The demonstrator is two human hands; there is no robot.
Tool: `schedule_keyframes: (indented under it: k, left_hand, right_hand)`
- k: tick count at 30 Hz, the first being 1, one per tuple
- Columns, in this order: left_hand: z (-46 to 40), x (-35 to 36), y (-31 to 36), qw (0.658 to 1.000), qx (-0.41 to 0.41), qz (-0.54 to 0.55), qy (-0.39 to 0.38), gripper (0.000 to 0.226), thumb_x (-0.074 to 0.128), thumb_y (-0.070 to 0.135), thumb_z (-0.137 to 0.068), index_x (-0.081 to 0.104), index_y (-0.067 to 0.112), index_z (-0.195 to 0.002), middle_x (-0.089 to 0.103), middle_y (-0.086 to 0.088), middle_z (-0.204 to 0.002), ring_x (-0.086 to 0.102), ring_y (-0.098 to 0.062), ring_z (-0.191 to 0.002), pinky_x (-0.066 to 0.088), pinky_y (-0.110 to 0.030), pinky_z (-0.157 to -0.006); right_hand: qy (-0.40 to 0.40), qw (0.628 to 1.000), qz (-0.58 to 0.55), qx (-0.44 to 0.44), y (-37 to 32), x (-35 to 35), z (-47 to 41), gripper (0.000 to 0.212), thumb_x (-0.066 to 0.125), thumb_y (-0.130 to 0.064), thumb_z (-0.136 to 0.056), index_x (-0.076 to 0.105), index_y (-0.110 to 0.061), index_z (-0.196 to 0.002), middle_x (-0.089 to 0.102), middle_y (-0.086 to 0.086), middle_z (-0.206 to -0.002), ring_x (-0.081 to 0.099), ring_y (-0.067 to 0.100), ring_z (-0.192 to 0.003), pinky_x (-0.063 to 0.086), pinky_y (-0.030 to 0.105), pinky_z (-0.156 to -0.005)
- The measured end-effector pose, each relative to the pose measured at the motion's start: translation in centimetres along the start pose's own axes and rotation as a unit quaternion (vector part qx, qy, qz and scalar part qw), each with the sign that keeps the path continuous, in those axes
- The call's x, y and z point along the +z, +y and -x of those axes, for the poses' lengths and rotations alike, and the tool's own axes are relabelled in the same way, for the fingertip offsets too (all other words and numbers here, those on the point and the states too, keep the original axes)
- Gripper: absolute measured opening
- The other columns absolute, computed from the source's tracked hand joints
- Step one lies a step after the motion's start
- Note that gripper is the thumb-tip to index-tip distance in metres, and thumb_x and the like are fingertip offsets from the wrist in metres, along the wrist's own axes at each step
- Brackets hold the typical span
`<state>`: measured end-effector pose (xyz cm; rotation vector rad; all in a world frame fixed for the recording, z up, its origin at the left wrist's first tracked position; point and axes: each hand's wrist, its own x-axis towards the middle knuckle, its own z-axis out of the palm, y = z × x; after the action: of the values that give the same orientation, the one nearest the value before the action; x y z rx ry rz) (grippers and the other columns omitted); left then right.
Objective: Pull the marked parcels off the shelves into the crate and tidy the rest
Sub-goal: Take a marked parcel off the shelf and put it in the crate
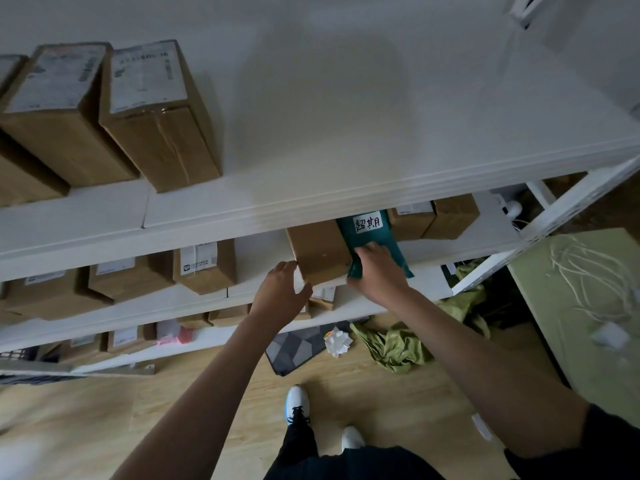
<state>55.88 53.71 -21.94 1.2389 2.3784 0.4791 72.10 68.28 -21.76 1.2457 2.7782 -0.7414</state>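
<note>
A teal mailer bag with a white handwritten label stands on the second shelf of a white rack, wedged between cardboard boxes. My right hand grips its lower front edge. Just to its left is a plain brown box; my left hand holds that box's near left corner, thumb under the front edge. Two more brown boxes stand behind the bag to the right.
The top shelf carries tall labelled boxes at the left. Several boxes fill the lower shelves. On the wooden floor lie green cloth, crumpled paper and a grey mat. A green table with white cables stands at the right.
</note>
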Motion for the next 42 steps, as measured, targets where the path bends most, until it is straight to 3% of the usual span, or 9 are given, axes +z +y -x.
schedule_keyframes:
  k: [8, 17, 22, 27, 32, 37, 40, 42]
  left_hand:
    - [-1.1, 0.0, 0.1, 0.999, 0.031, -0.016, 0.017, 0.057, 0.059, 0.040, -0.094, 0.046, 0.015, -0.143, 0.055, -0.006, -0.138, 0.055, -0.025, -0.122, 0.050, -0.038, -0.096]
    - [-0.8, 0.8, -1.3, 0.999, 0.003, 0.042, 0.016, 0.053, 0.063, 0.037, -0.092, 0.048, 0.011, -0.135, 0.057, -0.008, -0.126, 0.057, -0.027, -0.115, 0.048, -0.036, -0.092]
    - [-0.5, 1.5, -2.6, 0.995, -0.030, 0.091, 0.020, 0.051, 0.068, 0.035, -0.088, 0.048, 0.012, -0.130, 0.057, -0.007, -0.122, 0.058, -0.025, -0.111, 0.047, -0.034, -0.090]
    - [-0.6, 1.3, -4.9, 0.998, -0.042, 0.053, -0.001, 0.049, 0.063, 0.042, -0.090, 0.049, 0.015, -0.128, 0.057, -0.008, -0.122, 0.057, -0.026, -0.109, 0.048, -0.035, -0.091]
    - [-0.2, 0.2, -6.9, 0.999, -0.042, 0.033, -0.001, 0.053, 0.061, 0.041, -0.092, 0.049, 0.016, -0.137, 0.056, -0.007, -0.132, 0.056, -0.025, -0.116, 0.050, -0.037, -0.095]
    - [-0.3, -1.5, -8.3, 0.997, -0.024, 0.062, 0.025, 0.064, 0.068, 0.034, -0.090, 0.042, 0.015, -0.146, 0.051, -0.007, -0.141, 0.056, -0.026, -0.121, 0.050, -0.041, -0.099]
    - [-0.7, -2.1, -8.3, 0.996, -0.009, 0.080, 0.025, 0.066, 0.071, 0.031, -0.089, 0.042, 0.016, -0.145, 0.053, -0.004, -0.139, 0.057, -0.022, -0.120, 0.051, -0.040, -0.099]
    - [-0.9, -2.2, -7.8, 0.996, 0.006, 0.090, 0.015, 0.063, 0.072, 0.033, -0.088, 0.044, 0.019, -0.143, 0.056, 0.000, -0.134, 0.060, -0.016, -0.114, 0.053, -0.037, -0.095]
  right_hand:
    - [0.008, 0.999, -0.034, 0.007, -0.3, 0.7, -0.2, 0.043, 0.074, -0.035, -0.086, 0.056, -0.012, -0.118, 0.052, 0.005, -0.121, 0.044, 0.026, -0.122, 0.047, 0.041, -0.097]
    - [0.022, 0.999, -0.020, -0.027, -2.1, 0.4, 0.4, 0.047, 0.073, -0.035, -0.088, 0.057, -0.009, -0.124, 0.051, 0.005, -0.124, 0.044, 0.023, -0.121, 0.046, 0.036, -0.097]
    - [0.065, 0.994, 0.006, -0.090, -4.2, 0.9, 1.2, 0.043, 0.069, -0.032, -0.092, 0.057, -0.006, -0.125, 0.050, 0.005, -0.127, 0.045, 0.022, -0.121, 0.051, 0.034, -0.094]
    - [0.095, 0.980, 0.059, -0.163, -6.7, 1.8, 1.1, 0.054, 0.069, -0.030, -0.090, 0.054, -0.006, -0.136, 0.049, 0.012, -0.135, 0.047, 0.031, -0.125, 0.051, 0.043, -0.100]
    - [0.073, 0.974, 0.070, -0.200, -9.5, 3.0, 0.3, 0.048, 0.070, -0.032, -0.089, 0.060, -0.013, -0.132, 0.047, 0.010, -0.142, 0.044, 0.033, -0.130, 0.049, 0.048, -0.100]
    - [0.062, 0.985, -0.007, -0.161, -9.5, 3.5, -0.1, 0.062, 0.073, -0.031, -0.088, 0.050, -0.013, -0.143, 0.047, 0.008, -0.141, 0.045, 0.027, -0.130, 0.049, 0.042, -0.103]
    - [0.051, 0.991, -0.070, -0.104, -8.8, 3.6, -0.1, 0.078, 0.073, -0.030, -0.090, 0.033, -0.016, -0.154, 0.044, 0.007, -0.146, 0.054, 0.022, -0.121, 0.050, 0.026, -0.089]
    - [0.036, 0.992, -0.106, -0.065, -8.4, 3.6, -0.3, 0.081, 0.073, -0.030, -0.091, 0.028, -0.017, -0.156, 0.043, 0.005, -0.148, 0.052, 0.020, -0.126, 0.045, 0.024, -0.088]
